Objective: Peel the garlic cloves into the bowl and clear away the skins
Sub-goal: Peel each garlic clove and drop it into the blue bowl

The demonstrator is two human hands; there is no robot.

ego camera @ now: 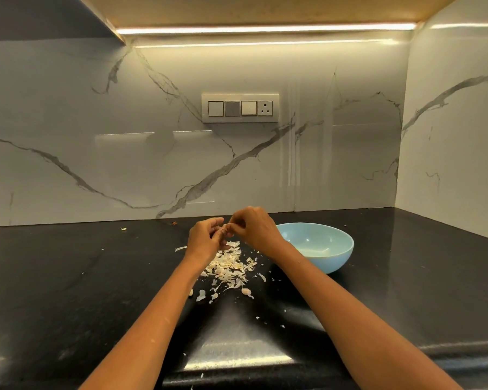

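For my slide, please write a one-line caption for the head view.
Both hands, left hand and right hand, peel a garlic clove above scattered skins, beside a blue bowl.

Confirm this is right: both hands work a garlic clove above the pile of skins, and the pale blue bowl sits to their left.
Not quite: the head view shows the pale blue bowl to the right of the hands, beside the right hand. The rest holds.

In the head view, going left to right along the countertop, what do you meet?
Stray skin scrap → left hand → garlic clove pinched between both hands → right hand → blue bowl.
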